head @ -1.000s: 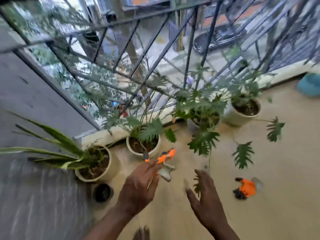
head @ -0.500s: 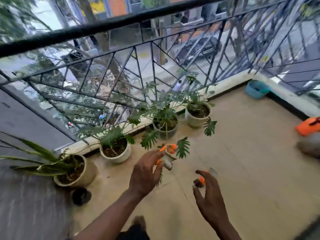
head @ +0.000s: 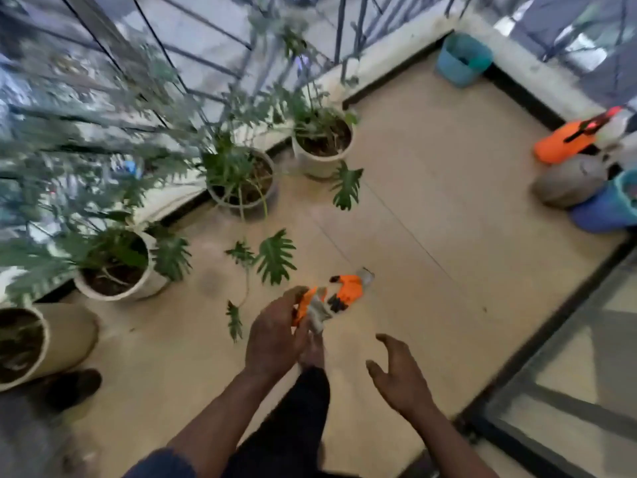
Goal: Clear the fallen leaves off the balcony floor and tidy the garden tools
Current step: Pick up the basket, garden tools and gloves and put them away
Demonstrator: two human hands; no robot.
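Garden glove (head: 315,310), orange and grey, gripped in curled left hand (head: 275,336) at lower centre of frame. Second glove (head: 348,291) flat on balcony floor (head: 431,201) just beyond. Right hand (head: 396,370) loosely spread, holding nothing, right of centre. Pots (head: 320,169) along left railing, each with dark soil and leafy plant. Teal bucket (head: 462,67) in upper right corner, contents unclear.

- No writing, label, brand, number or sign can be read anywhere.
- The orange-and-grey glove (head: 315,310) gripped by the left hand (head: 272,336) shows no legible marking.
- The second glove (head: 348,291), on the floor just beyond the grip, is too blurred to tell.
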